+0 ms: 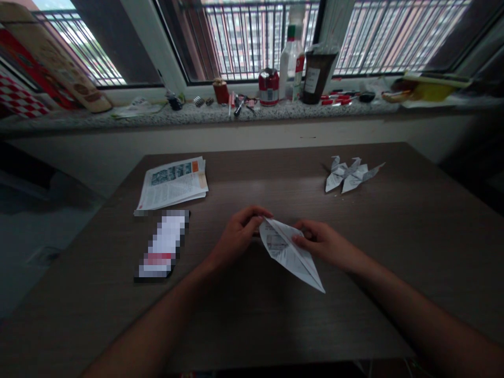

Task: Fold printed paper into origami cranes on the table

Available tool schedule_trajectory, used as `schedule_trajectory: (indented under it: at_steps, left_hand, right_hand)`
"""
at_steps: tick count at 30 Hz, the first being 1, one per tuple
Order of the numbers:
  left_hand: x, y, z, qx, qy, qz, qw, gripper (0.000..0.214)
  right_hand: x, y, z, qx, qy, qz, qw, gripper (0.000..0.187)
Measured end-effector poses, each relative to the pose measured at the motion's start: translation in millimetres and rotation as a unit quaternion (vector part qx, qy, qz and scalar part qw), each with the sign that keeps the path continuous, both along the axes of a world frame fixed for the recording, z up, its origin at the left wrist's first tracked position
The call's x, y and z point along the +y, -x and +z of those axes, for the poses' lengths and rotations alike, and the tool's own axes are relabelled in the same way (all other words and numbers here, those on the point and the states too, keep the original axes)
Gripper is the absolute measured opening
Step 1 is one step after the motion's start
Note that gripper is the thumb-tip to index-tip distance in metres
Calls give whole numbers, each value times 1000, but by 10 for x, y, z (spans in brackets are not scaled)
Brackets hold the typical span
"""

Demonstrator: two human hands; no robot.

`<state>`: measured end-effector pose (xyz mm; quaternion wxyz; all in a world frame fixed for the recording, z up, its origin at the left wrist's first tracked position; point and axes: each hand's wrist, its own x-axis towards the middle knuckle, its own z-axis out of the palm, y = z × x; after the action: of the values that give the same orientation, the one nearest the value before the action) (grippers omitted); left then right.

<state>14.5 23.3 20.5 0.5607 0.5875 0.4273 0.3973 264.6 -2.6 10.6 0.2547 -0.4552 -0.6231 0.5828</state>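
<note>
Between my two hands is a folded sheet of printed paper (pixel 289 252), creased lengthwise into a long pointed shape. Its narrow tip points down and to the right, toward me. My left hand (pixel 242 231) pinches the upper left corner between thumb and fingers. On the right edge, my right hand (pixel 321 240) grips the paper, thumb on top and fingers partly hidden behind it. Two folded paper cranes (pixel 350 173) stand close together at the back right of the table.
A stack of printed sheets (pixel 173 184) lies at the back left of the brown table (pixel 252 320), with a blurred phone (pixel 163 244) in front of it. On the granite windowsill (pixel 157 119) stand a red can (pixel 269 86), a clear bottle (pixel 289 63) and a dark drink cup (pixel 316 76).
</note>
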Motion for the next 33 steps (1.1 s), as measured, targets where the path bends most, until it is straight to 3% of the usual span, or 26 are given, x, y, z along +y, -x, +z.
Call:
schedule_trajectory:
  at_steps: [7,17,25,29,33]
  left_hand:
    - [2,26,77,82,-80,-2,993,22]
    - [4,21,96,82,-66,24,994,20]
    - [38,39,32,70,-49,28,996,21]
    - [32,49,28,149,-108,17,983,17]
    - [-30,7,66,217,-213,-28,952,15]
  right_hand:
    - [-5,-5,-5,-10,-21,-4,1000,15]
    - [-10,-15,47,10,7,18,1000,25]
    - [1,-52,38,-19,-17,23,999,20]
    - [12,-64,16,-38,-25,21,999,19]
    - [12,-61,-12,-79,-50,21,995,17]
